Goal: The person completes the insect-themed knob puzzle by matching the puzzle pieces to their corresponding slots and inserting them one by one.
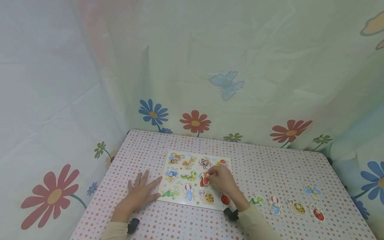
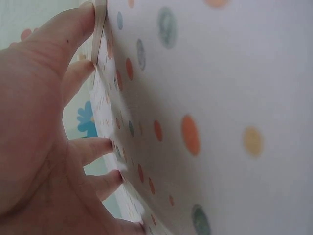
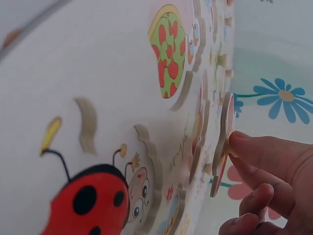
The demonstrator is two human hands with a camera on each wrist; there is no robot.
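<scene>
An insect puzzle board (image 1: 180, 182) lies on the dotted table. My right hand (image 1: 224, 180) pinches a thin red puzzle piece (image 1: 205, 179) between thumb and fingers over the board's right half. In the right wrist view this piece (image 3: 223, 142) stands tilted on edge, close to the board's face; whether it touches is unclear. With spread fingers, my left hand (image 1: 136, 197) rests on the table at the board's left edge. The left wrist view shows its thumb and a finger (image 2: 78, 73) against that edge. A ladybug picture (image 3: 95, 200) shows inside its recess.
Right of the board lie loose pieces: a green insect (image 1: 256, 200), a red-and-blue beetle (image 1: 274, 206), a snail (image 1: 297, 207), a ladybug (image 1: 318, 214) and a blue-winged insect (image 1: 312, 191). A flowered curtain (image 1: 180, 83) hangs behind the table.
</scene>
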